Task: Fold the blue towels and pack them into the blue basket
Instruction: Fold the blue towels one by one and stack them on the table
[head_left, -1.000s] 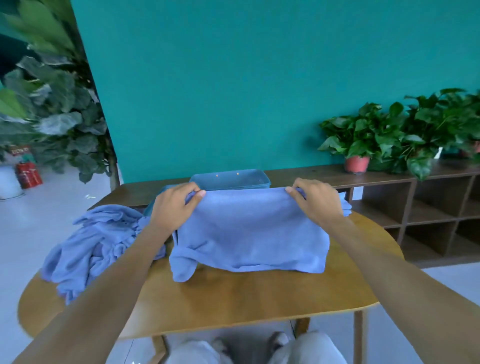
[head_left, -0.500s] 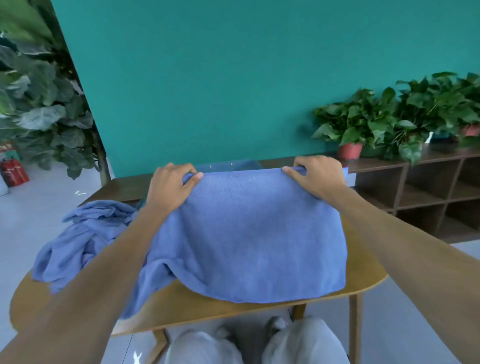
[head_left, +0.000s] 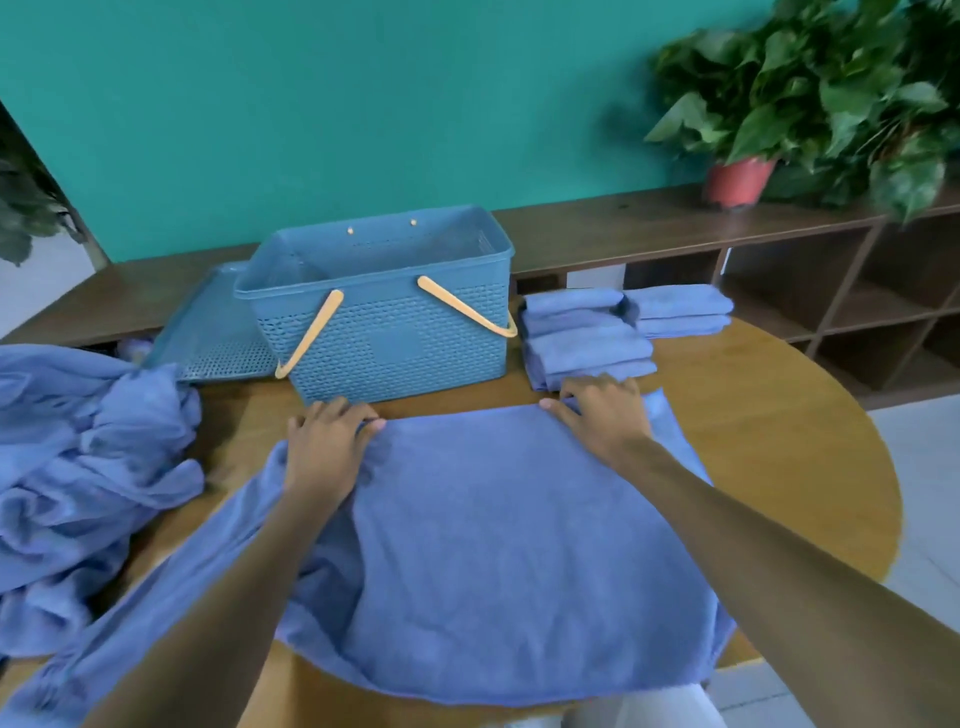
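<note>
Left hand (head_left: 327, 447): fingers curled over the far left edge of the spread towel, pinching the cloth.
Right hand (head_left: 602, 413): gripping the far right edge of the same towel, fingers bent over the cloth.
Spread towel (head_left: 509, 545): soft blue terry, lying wide and mostly flat on the surface, its near edge drooping over the front rim; the left part trails off in a rumpled fold.
Surface (head_left: 769, 447): rounded wooden top, smooth, warm brown.
Blue basket (head_left: 395, 332): rectangular plastic with a woven-pattern wall and two tan handles hanging down its front; stands just beyond the towel's far edge, between the hands.
Lid (head_left: 218, 332): flat perforated blue plastic, leaning at the basket's left.
Folded towels (head_left: 587, 338): neat blue stack right of the basket, just beyond the right hand; a second lower stack (head_left: 680, 312) beside it.
Unfolded towels (head_left: 88, 467): crumpled blue heap at the left of the surface.
Potted plant (head_left: 743, 176): leafy, in a red pot on the dark wooden shelf (head_left: 623, 218) against the teal wall.
</note>
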